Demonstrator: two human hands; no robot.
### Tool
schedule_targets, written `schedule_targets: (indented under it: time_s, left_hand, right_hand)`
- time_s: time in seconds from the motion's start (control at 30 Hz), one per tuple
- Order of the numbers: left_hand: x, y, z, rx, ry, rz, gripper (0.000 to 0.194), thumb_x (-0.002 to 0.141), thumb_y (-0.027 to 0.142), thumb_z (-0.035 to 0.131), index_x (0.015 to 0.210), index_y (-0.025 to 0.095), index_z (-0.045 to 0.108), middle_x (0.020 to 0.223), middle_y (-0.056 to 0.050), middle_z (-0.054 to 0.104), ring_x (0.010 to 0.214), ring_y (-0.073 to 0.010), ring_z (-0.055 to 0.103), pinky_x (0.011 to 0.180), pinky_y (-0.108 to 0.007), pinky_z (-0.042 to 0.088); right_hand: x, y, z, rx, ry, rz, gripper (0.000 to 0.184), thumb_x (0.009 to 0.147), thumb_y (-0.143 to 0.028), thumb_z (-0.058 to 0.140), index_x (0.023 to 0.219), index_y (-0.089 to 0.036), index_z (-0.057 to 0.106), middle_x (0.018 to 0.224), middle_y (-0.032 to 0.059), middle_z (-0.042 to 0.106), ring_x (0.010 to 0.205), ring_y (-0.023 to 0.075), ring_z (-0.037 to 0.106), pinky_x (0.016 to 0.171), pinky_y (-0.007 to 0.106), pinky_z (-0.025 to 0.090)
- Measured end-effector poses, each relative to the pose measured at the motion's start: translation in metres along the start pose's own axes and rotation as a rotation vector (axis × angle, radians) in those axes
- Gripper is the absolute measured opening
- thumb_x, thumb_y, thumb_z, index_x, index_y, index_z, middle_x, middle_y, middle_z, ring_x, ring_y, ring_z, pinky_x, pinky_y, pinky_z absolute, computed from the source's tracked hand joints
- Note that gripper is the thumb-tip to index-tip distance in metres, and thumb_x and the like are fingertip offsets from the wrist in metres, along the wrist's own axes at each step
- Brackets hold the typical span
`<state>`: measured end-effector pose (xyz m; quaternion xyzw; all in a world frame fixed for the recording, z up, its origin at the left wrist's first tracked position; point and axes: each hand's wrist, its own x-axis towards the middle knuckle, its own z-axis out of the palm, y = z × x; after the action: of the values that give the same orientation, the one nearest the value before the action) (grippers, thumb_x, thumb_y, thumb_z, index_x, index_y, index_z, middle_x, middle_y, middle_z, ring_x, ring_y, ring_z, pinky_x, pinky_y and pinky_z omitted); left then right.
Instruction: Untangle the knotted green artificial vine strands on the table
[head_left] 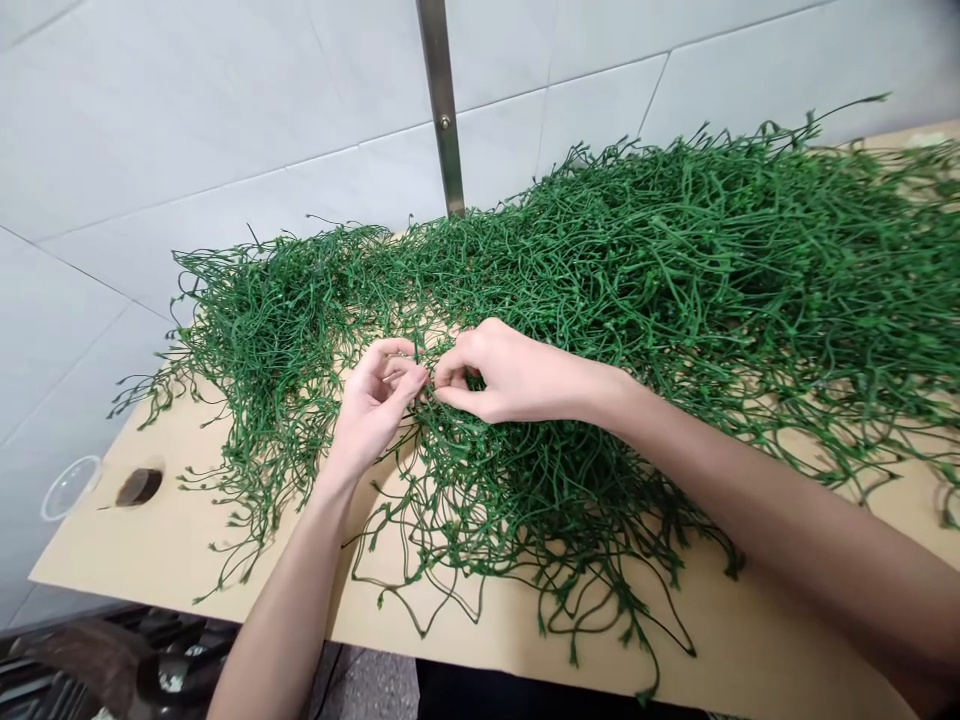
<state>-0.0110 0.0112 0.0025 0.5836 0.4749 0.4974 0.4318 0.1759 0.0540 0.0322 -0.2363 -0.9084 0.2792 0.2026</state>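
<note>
A large tangled heap of thin green plastic-looking stems with small forked tips spreads over a tan board. My left hand is at the near side of the heap, thumb and index finger pinched on a green stem. Close beside it, my right hand has its thumb and fingertips pressed together, nearly touching the left fingertips. What the right fingertips hold is too small to make out. Loose stems lie under and around both hands, and a denser clump sits just below my right wrist.
The tan board has a dark round hole at its left. A clear plastic lid lies at the left edge. Behind stand a tiled wall and a metal upright. Dark objects are below, lower left.
</note>
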Motion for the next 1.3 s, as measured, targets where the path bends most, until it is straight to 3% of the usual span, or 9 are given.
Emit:
schedule_targets:
  time_s: [0.17, 0.27, 0.4, 0.57, 0.77, 0.87, 0.97, 1.1, 1.3]
  left_hand:
    - [0.000, 0.001, -0.008, 0.047, -0.034, -0.078, 0.028, 0.072, 0.036, 0.079, 0.088, 0.017, 0.065, 0.080, -0.002, 0.064, 0.069, -0.0114, 0.059, 0.063, -0.023, 0.048]
    - [0.000, 0.001, -0.009, 0.063, 0.002, -0.057, 0.028, 0.070, 0.034, 0.081, 0.082, 0.017, 0.062, 0.077, -0.001, 0.064, 0.070, -0.0117, 0.059, 0.066, -0.023, 0.049]
    - [-0.001, 0.001, -0.007, 0.015, 0.016, 0.002, 0.030, 0.069, 0.034, 0.082, 0.083, 0.019, 0.060, 0.075, 0.001, 0.064, 0.064, -0.0109, 0.059, 0.062, -0.023, 0.049]
    - [-0.002, 0.003, -0.007, 0.029, -0.004, 0.029, 0.023, 0.068, 0.028, 0.082, 0.080, 0.017, 0.065, 0.071, 0.002, 0.062, 0.059, -0.0078, 0.056, 0.056, -0.019, 0.047]
    - [-0.002, 0.005, -0.005, 0.062, -0.010, -0.005, 0.022, 0.065, 0.024, 0.084, 0.082, 0.017, 0.072, 0.072, -0.001, 0.069, 0.063, -0.0108, 0.062, 0.060, -0.021, 0.052]
    - [-0.003, 0.007, -0.002, 0.082, -0.008, 0.000, 0.020, 0.065, 0.023, 0.083, 0.081, 0.017, 0.074, 0.068, -0.001, 0.070, 0.059, -0.0105, 0.061, 0.056, -0.020, 0.051]
    - [-0.005, 0.010, 0.001, 0.110, 0.001, 0.034, 0.018, 0.064, 0.024, 0.084, 0.076, 0.017, 0.073, 0.066, -0.001, 0.069, 0.057, -0.0107, 0.060, 0.053, -0.020, 0.049]
    - [-0.007, 0.011, 0.003, 0.136, -0.011, 0.071, 0.019, 0.065, 0.026, 0.084, 0.075, 0.017, 0.071, 0.071, -0.002, 0.069, 0.062, -0.0122, 0.060, 0.057, -0.022, 0.049]
    - [-0.009, 0.008, 0.001, 0.132, -0.109, 0.054, 0.019, 0.078, 0.031, 0.075, 0.086, 0.019, 0.062, 0.068, 0.001, 0.061, 0.058, -0.0101, 0.054, 0.053, -0.021, 0.040]
  right_hand:
    - [0.000, 0.003, 0.001, 0.047, 0.049, 0.079, 0.017, 0.079, -0.012, 0.054, 0.062, -0.013, 0.057, 0.056, -0.0041, 0.046, 0.056, 0.0074, 0.032, 0.058, 0.025, 0.029]
    - [0.000, 0.004, -0.001, 0.143, 0.052, 0.112, 0.012, 0.079, -0.015, 0.057, 0.068, -0.013, 0.061, 0.060, -0.0032, 0.049, 0.058, 0.0076, 0.036, 0.058, 0.024, 0.029]
    - [0.000, 0.002, -0.009, 0.219, -0.018, 0.109, 0.018, 0.083, -0.021, 0.055, 0.077, -0.012, 0.069, 0.063, -0.0020, 0.055, 0.056, 0.0076, 0.040, 0.057, 0.024, 0.030]
    - [0.000, 0.002, -0.015, 0.287, 0.007, 0.154, 0.029, 0.089, -0.028, 0.050, 0.076, -0.011, 0.069, 0.061, -0.0022, 0.054, 0.054, 0.0075, 0.035, 0.055, 0.025, 0.028]
    - [-0.001, -0.002, -0.010, 0.240, 0.024, 0.146, 0.015, 0.079, -0.023, 0.058, 0.075, -0.011, 0.067, 0.067, 0.0016, 0.062, 0.060, 0.0100, 0.048, 0.059, 0.025, 0.037]
    - [0.000, -0.004, -0.007, 0.193, -0.011, 0.198, 0.014, 0.077, -0.023, 0.056, 0.066, -0.015, 0.059, 0.062, -0.0002, 0.056, 0.060, 0.0109, 0.046, 0.060, 0.026, 0.038]
    - [0.001, -0.006, -0.005, 0.147, -0.060, 0.229, 0.025, 0.080, -0.029, 0.052, 0.058, -0.018, 0.047, 0.058, -0.0004, 0.050, 0.062, 0.0129, 0.043, 0.063, 0.028, 0.037]
    - [0.002, -0.005, -0.003, 0.082, -0.104, 0.199, 0.032, 0.083, -0.029, 0.045, 0.054, -0.019, 0.038, 0.058, 0.0007, 0.045, 0.070, 0.0157, 0.043, 0.069, 0.031, 0.035]
    - [0.003, 0.000, 0.002, 0.204, -0.010, 0.138, 0.034, 0.078, -0.028, 0.049, 0.051, -0.019, 0.031, 0.051, -0.0057, 0.025, 0.052, 0.0080, 0.024, 0.053, 0.027, 0.021]
